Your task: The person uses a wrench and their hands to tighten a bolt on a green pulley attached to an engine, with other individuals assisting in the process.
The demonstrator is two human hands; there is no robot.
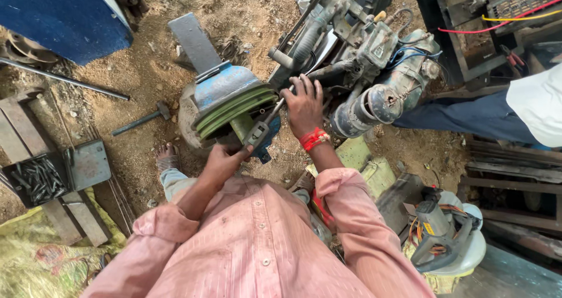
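My left hand [223,160] is closed around the grey handle of a ratchet wrench [261,128] that points up toward the engine. My right hand [304,106], with a red thread band at the wrist, rests fingers spread on the greasy engine assembly [363,52], beside the wrench's head. Just left of the wrench sits a blue housing with a green grooved pulley [231,105]. The wrench tip is hidden between the pulley and the engine.
A hammer [143,119] lies on the dirt at left, near a long steel rod [64,78]. An open metal box of bolts [38,178] sits at far left. Another person's leg [462,113] shows at right. A power tool [442,230] rests lower right.
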